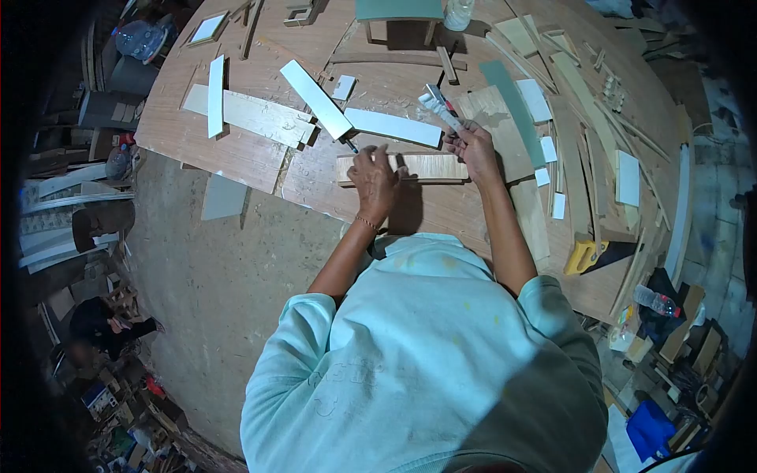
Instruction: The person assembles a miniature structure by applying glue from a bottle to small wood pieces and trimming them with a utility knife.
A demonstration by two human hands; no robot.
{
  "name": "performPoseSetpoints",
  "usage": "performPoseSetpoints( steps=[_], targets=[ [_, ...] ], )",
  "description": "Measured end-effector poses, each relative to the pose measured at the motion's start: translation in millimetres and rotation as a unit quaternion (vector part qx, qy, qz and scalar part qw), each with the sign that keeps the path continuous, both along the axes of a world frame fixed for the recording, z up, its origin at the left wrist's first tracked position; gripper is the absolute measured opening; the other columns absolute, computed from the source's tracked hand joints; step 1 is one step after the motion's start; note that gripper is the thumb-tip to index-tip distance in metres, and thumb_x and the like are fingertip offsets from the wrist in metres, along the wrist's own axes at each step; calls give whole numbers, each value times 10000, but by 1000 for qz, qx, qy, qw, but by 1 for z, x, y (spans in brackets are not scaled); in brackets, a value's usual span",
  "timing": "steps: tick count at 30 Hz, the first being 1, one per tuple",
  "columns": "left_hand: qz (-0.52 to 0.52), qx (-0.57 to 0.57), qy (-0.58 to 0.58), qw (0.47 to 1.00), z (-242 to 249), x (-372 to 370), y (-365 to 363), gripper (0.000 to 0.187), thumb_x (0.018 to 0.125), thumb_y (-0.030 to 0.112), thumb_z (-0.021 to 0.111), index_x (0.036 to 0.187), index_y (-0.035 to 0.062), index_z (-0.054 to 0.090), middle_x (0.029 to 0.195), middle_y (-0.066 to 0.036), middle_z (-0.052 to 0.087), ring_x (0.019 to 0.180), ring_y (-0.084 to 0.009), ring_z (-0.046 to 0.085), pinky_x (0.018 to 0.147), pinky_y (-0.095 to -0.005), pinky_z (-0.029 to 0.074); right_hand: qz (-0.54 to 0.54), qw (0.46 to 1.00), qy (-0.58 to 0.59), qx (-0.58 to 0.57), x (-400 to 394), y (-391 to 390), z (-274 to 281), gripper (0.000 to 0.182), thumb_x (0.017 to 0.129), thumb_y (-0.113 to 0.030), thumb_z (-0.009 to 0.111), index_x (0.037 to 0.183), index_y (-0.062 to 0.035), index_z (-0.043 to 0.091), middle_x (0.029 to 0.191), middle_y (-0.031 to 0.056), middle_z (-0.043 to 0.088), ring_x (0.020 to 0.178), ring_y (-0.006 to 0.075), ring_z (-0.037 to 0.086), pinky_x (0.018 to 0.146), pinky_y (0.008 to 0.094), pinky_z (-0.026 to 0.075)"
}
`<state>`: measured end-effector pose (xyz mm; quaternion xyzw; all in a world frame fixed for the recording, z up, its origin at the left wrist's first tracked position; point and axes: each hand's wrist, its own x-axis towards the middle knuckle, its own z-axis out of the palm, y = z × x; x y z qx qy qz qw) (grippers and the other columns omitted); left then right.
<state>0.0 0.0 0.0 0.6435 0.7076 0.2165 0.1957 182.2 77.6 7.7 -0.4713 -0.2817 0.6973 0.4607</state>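
My right hand (471,148) is closed round a pale brush-like tool (441,109), its whitish head tilted up and away from me; its exact kind is hard to make out. Beneath my hands, a narrow light wooden piece (430,168) lies on the table. My left hand (374,183) hovers over its left part with fingers curved and apart, and nothing shows in them. A dark slim tool tip (350,145) shows just beyond those fingers, by the end of a white-topped strip (317,98). Another white strip (394,128) lies behind the wooden piece.
The wooden table (315,186) bears a long board (252,117), a small green-topped stool (400,9), a clear bottle (458,14) and a yellow-handled saw (586,256). Wood strips crowd the right side. A person (106,325) is at the lower left beside piled scrap.
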Motion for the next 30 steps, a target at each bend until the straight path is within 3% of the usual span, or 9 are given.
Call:
performPoseSetpoints(
  steps=[3, 7, 10, 17, 19, 20, 21, 27, 30],
  targets=[
    [34, 47, 56, 997, 3, -8, -4, 631, 596, 314, 685, 1125, 92, 422, 1152, -91, 394, 1087, -264, 341, 817, -517, 260, 3, 1000, -24, 0, -8, -5, -1, 158, 828, -113, 436, 943, -9, 465, 764, 72, 549, 657, 132, 558, 517, 203, 435],
    [-49, 29, 115, 992, -1, -15, -10, 674, 547, 311, 700, 1134, 126, 428, 1154, -43, 408, 1079, -252, 356, 839, -528, 230, 48, 996, -70, -12, -20, -10, -8, 154, 840, -115, 409, 943, -16, 464, 753, 68, 548, 652, 116, 554, 518, 203, 432],
    [-95, 50, 111, 988, -5, -15, -9, 568, 587, 265, 668, 1108, 170, 465, 1092, 0, 464, 1046, -216, 395, 850, -519, 218, 48, 996, -71, -21, -23, -12, -9, 155, 843, -118, 403, 946, -19, 463, 752, 65, 548, 657, 113, 554, 525, 204, 434],
    [-139, 120, 128, 975, -4, -18, -2, 329, 636, 166, 585, 961, 135, 544, 981, -34, 513, 955, -215, 443, 826, -490, 249, 29, 997, -66, -37, -24, -12, 3, 176, 840, -109, 395, 981, -25, 460, 771, 74, 545, 670, 122, 550, 532, 215, 440],
    [-158, 34, 94, 982, 17, -13, -1, 193, 657, 128, 526, 847, 107, 552, 923, -70, 517, 915, -235, 454, 804, -463, 286, 33, 999, -38, -9, -14, -12, 4, 206, 835, -104, 390, 1012, -18, 452, 796, 77, 539, 672, 127, 545, 539, 229, 445],
    [-199, 128, 116, 965, -26, -23, 5, 138, 661, 132, 496, 788, 98, 539, 867, -88, 514, 869, -254, 465, 764, -428, 323, 16, 999, -33, -9, -10, -11, 4, 213, 834, -97, 386, 1018, -12, 450, 800, 79, 540, 675, 130, 543, 541, 236, 447],
    [-215, 142, 99, 961, -19, -29, 5, 155, 685, 148, 483, 822, 109, 546, 815, -95, 511, 837, -258, 478, 734, -405, 343, 9, 1000, -23, -9, -12, -8, 2, 220, 832, -90, 382, 1024, -6, 447, 804, 80, 540, 679, 134, 541, 542, 243, 449],
    [-190, 165, 93, 963, -15, -29, 13, 178, 722, 135, 457, 875, 106, 543, 740, -80, 519, 731, -232, 532, 672, -356, 379, -27, 995, 79, 47, 4, 1, 32, 194, 823, -60, 395, 995, -1, 464, 798, 97, 545, 687, 177, 547, 577, 290, 471],
    [-146, 80, 25, 986, 2, -25, 24, 131, 743, 104, 459, 833, 58, 543, 678, -117, 520, 692, -282, 539, 577, -312, 388, -25, 987, 103, 117, 6, 0, 46, 195, 813, -61, 439, 1001, -12, 468, 795, 85, 550, 676, 167, 557, 576, 277, 481]
  ],
)
